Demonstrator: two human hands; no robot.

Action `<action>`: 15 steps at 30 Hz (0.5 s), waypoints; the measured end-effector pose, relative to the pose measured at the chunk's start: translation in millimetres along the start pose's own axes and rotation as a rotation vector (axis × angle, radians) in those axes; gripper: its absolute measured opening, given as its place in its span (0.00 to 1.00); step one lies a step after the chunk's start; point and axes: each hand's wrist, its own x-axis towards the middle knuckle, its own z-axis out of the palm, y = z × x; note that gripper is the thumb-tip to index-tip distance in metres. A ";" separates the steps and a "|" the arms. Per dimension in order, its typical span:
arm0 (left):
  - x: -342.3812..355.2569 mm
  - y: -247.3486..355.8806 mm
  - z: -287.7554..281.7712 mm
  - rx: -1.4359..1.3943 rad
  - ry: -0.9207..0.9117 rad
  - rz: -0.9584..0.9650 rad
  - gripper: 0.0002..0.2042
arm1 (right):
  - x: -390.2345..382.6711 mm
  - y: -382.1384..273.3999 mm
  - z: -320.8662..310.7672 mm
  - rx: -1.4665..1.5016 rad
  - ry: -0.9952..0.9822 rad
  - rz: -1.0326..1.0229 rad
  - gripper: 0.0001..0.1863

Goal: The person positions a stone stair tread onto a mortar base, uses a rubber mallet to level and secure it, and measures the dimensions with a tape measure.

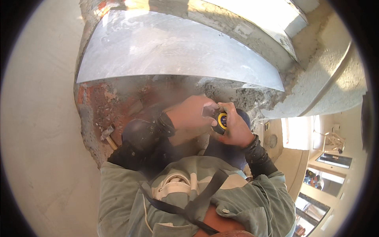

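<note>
A black and yellow tape measure (222,121) is between my two hands, in front of my knees. My right hand (238,128) wraps round its right side, thumb and fingers closed on it. From the left my left hand (191,115) reaches in, its fingers bent and pressed to the case's left edge, next to a dark part (208,112) that I cannot make out clearly. No drawn-out blade can be seen. Beyond the hands a large pale grey slab (177,47) lies along the wall's foot, its near edge above rough rubble.
A hammer (107,132) with a wooden handle lies on the broken ground by my left knee. Plastered wall (39,118) rises on the left, and a curved concrete surface (323,79) on the right. Window openings (325,173) and a distant person (314,179) show at the lower right.
</note>
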 end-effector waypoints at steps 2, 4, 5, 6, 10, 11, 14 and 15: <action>26.8 8.8 1.5 0.164 -0.053 0.152 0.17 | -23.3 9.7 -17.1 -0.046 0.044 0.100 0.52; 56.0 13.7 -6.2 0.246 -0.100 0.239 0.15 | -59.6 35.0 -37.0 -0.122 0.165 0.225 0.52; 69.3 19.7 -15.4 0.285 -0.119 0.286 0.14 | -82.3 45.6 -49.6 -0.164 0.224 0.286 0.52; 80.9 22.5 -30.1 0.396 -0.089 0.351 0.12 | -105.2 65.0 -57.7 -0.267 0.284 0.281 0.53; 131.2 14.1 -108.6 0.756 0.144 0.523 0.07 | -202.8 121.9 -80.7 -0.418 0.499 0.495 0.46; 146.0 10.4 -125.7 0.835 0.216 0.557 0.05 | -226.3 134.6 -81.9 -0.433 0.539 0.530 0.43; 190.4 1.3 -144.6 0.805 0.217 0.517 0.06 | -260.3 142.0 -72.3 -0.311 0.607 0.652 0.32; 203.4 -9.7 -135.0 0.782 0.229 0.493 0.06 | -262.3 144.2 -69.4 -0.240 0.624 0.678 0.28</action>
